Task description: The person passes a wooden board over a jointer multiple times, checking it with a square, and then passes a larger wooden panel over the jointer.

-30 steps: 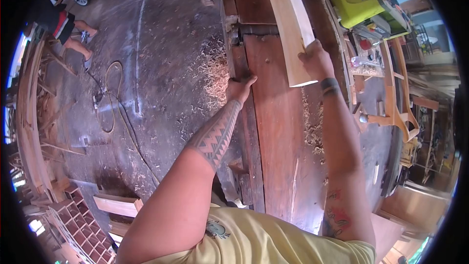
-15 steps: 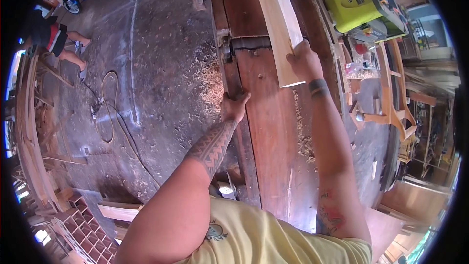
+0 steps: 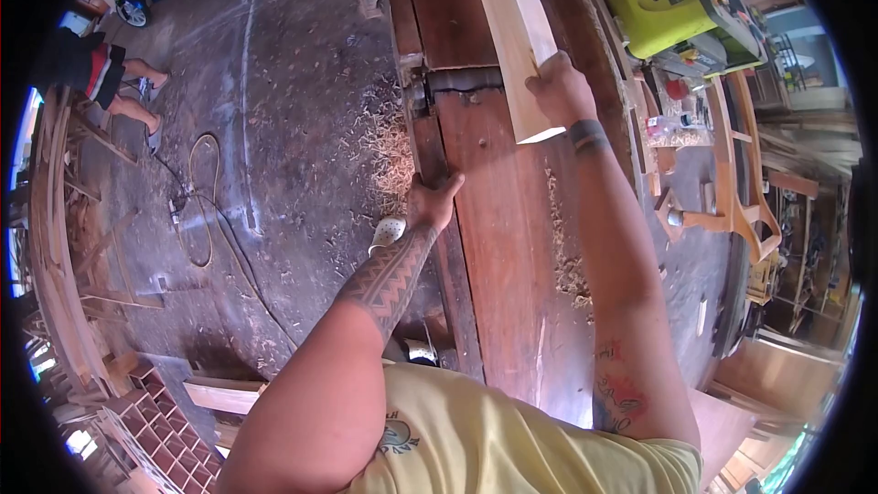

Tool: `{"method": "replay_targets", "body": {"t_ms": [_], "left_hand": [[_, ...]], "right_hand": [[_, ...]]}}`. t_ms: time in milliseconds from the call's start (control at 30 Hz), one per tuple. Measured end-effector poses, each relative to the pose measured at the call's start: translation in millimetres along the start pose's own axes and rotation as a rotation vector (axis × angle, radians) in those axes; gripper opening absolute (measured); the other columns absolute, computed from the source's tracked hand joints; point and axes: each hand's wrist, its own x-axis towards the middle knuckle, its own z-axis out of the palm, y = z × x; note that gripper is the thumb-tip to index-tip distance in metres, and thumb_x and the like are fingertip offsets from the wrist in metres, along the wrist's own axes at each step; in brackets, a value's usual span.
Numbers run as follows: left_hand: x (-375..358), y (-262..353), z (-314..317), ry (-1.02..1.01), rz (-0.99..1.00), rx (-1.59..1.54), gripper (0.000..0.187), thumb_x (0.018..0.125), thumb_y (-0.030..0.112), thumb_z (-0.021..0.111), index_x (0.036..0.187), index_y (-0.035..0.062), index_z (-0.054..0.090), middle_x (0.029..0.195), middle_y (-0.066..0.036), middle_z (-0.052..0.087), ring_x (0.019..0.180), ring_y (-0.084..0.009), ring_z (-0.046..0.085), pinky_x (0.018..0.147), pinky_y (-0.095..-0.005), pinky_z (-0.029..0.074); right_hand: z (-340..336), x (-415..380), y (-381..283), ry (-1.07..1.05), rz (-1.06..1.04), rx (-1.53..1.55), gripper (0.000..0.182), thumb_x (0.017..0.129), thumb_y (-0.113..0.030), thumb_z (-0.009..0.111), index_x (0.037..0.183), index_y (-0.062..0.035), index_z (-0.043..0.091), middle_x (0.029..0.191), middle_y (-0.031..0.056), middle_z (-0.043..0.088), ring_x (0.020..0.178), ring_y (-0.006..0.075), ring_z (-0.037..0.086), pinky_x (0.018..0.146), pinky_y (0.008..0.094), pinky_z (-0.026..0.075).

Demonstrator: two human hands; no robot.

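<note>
Sawdust litters the reddish planer table (image 3: 512,247) under you. Your pale curved board (image 3: 508,27) runs lengthwise away from you, smooth and light, its cut end nearest. Your right hand (image 3: 560,91) clasps its right edge near that end; your left hand (image 3: 433,201) curls over the table's edge.

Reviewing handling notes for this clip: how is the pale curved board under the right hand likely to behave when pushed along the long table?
The pale curved board looks like stiff solid wood, so it probably won't flex. It lies flat on the table, so it should slide, not roll. Its curve and length may let it swing sideways, since the right hand grips only its near end.
</note>
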Motion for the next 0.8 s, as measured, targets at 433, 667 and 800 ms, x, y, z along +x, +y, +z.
{"method": "replay_targets", "body": {"t_ms": [433, 667, 800], "left_hand": [[0, 2, -3, -0.049, -0.046, 0.000, 0.100, 0.081, 0.055, 0.088, 0.146, -0.0116, 0.052, 0.136, -0.030, 0.070, 0.126, -0.0421, 0.069, 0.108, -0.0473, 0.054], [-3, 0, -2, -0.098, -0.068, -0.061, 0.091, 0.083, 0.054, 0.087, 0.144, -0.0074, 0.058, 0.129, -0.026, 0.075, 0.119, -0.0377, 0.074, 0.104, -0.0458, 0.056], [-1, -5, -1, -0.096, -0.073, -0.017, 0.084, 0.084, 0.053, 0.086, 0.138, -0.0066, 0.063, 0.121, -0.024, 0.078, 0.112, -0.0361, 0.077, 0.099, -0.0455, 0.058]], "right_hand": [[-3, 35, -16, -0.041, 0.049, 0.032, 0.059, 0.087, -0.032, 0.075, 0.128, 0.0043, 0.055, 0.114, 0.0331, 0.076, 0.107, 0.0487, 0.075, 0.096, 0.0540, 0.059], [8, 62, -14, 0.030, 0.017, 0.014, 0.049, 0.086, -0.033, 0.076, 0.118, 0.0014, 0.060, 0.103, 0.0286, 0.078, 0.100, 0.0452, 0.077, 0.091, 0.0520, 0.060], [4, 70, -20, -0.001, 0.008, -0.028, 0.060, 0.087, -0.036, 0.074, 0.127, 0.0050, 0.056, 0.113, 0.0333, 0.076, 0.108, 0.0498, 0.074, 0.098, 0.0537, 0.060]]}}
